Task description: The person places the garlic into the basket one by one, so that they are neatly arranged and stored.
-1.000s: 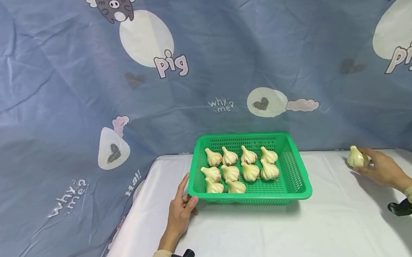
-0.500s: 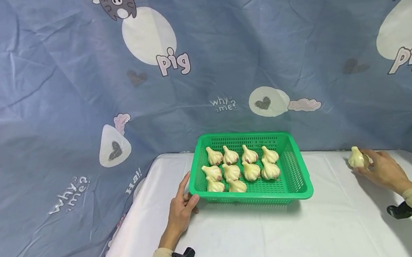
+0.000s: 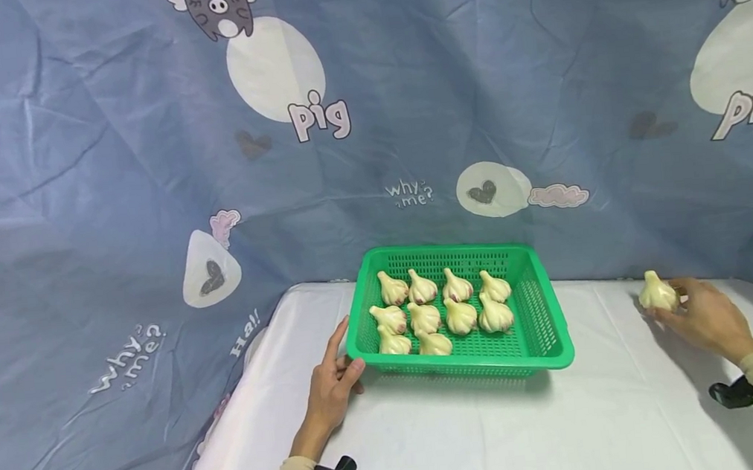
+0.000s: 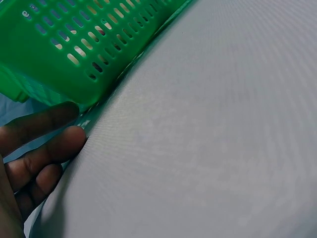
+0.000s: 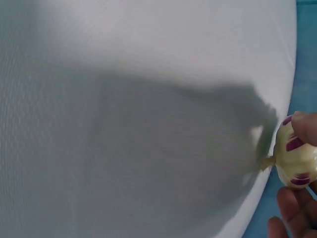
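Observation:
In the head view, my left hand (image 3: 328,394) rests at the near left corner of a green plastic basket (image 3: 468,363), its index finger stretched along the side and its thumb at the rim. Its fingertips touch low on the basket wall (image 4: 54,74) in the left wrist view. Far to the right, my right hand (image 3: 711,316) holds a garlic bulb (image 3: 659,294) between thumb and fingers, stem up. Purple streaks mark this garlic bulb (image 5: 296,153) in the right wrist view, where the thumb presses one side. Several garlic bulbs (image 3: 460,316) lie in rows inside the basket.
A white cloth (image 3: 448,438) covers the table. Blue printed fabric (image 3: 367,131) hangs behind it and down the left side. Basket and right hand stand near the table's back edge, with white cloth between them.
The garlic bulb in my right hand has turned slightly, with more of its pale side showing. My left hand and the basket keep their places; the head view has shifted a little.

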Tool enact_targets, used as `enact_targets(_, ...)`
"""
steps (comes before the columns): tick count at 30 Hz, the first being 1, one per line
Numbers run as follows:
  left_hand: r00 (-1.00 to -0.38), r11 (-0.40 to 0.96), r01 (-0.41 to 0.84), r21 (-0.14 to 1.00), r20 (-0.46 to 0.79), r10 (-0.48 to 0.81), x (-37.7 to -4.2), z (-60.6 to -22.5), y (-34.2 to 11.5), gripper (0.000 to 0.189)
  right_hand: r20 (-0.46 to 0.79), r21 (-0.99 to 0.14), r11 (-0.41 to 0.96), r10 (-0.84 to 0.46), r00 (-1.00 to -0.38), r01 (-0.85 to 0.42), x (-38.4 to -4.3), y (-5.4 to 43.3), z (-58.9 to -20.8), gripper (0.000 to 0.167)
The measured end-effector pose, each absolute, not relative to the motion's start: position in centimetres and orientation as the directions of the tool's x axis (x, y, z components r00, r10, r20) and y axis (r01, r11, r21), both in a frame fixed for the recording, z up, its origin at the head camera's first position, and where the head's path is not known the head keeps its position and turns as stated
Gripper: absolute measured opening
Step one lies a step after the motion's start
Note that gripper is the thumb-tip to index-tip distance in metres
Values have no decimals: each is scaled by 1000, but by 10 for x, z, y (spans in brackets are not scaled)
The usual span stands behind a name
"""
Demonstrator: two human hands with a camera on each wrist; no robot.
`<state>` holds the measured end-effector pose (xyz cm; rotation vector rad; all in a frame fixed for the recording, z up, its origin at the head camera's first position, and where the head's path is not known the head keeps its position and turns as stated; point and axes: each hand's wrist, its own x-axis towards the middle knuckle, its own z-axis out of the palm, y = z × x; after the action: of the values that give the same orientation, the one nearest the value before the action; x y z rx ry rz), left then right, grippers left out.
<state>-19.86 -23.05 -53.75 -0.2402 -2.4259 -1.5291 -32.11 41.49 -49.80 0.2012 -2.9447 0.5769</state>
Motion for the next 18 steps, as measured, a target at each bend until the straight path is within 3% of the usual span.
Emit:
enact_targets(10, -947, 436, 290, 852, 320, 3, -199, -538, -232, 74, 218, -427, 892, -58, -974, -149, -321, 405, -457, 69)
enact_targets(18, -947, 430, 292, 854, 321, 4, -200, -538, -231, 74, 101, -583, 803, -79, -992, -123, -318, 383, -417, 67)
